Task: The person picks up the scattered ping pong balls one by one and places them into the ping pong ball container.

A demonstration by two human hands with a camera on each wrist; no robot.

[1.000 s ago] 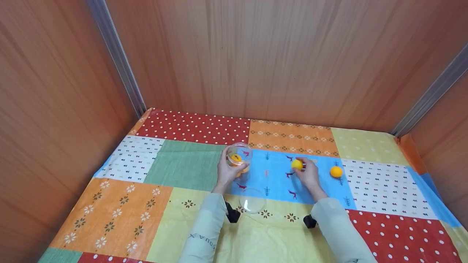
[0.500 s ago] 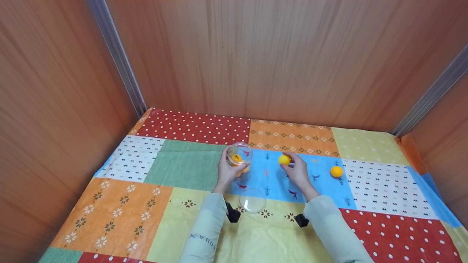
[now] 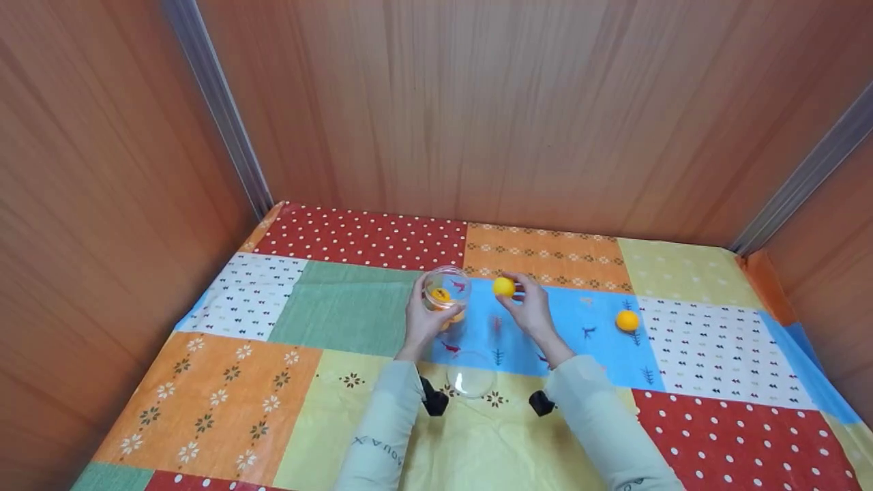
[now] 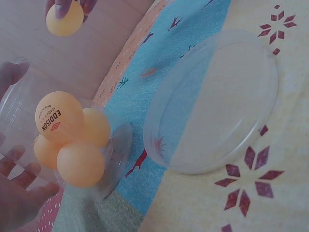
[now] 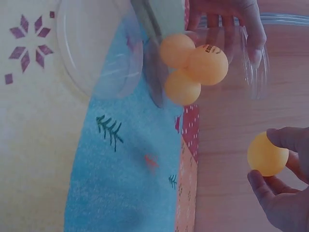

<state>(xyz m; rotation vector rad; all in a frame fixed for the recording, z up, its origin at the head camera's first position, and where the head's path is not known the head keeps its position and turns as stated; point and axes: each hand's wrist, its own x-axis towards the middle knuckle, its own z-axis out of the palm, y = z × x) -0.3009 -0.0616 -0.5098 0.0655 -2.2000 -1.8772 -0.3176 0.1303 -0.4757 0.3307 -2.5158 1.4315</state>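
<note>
My left hand grips a clear plastic jar around its side, thumb in front. Several orange table tennis balls are piled at the jar's bottom, and one carries printed lettering. To the right of the jar, my right hand pinches another table tennis ball between thumb and fingertips, raised near the height of the rim. In the right wrist view this held ball stands apart from the jar's mouth. A round clear lid lies on the cloth just in front of the jar.
One more orange ball rests on the blue patch at the right. A patchwork tablecloth covers the table. Wood-patterned panels enclose it at the back and both sides.
My right hand has carried its ball leftward and slightly up, closer to the jar. The left hand, jar, lid and the ball on the cloth have stayed where they were.
</note>
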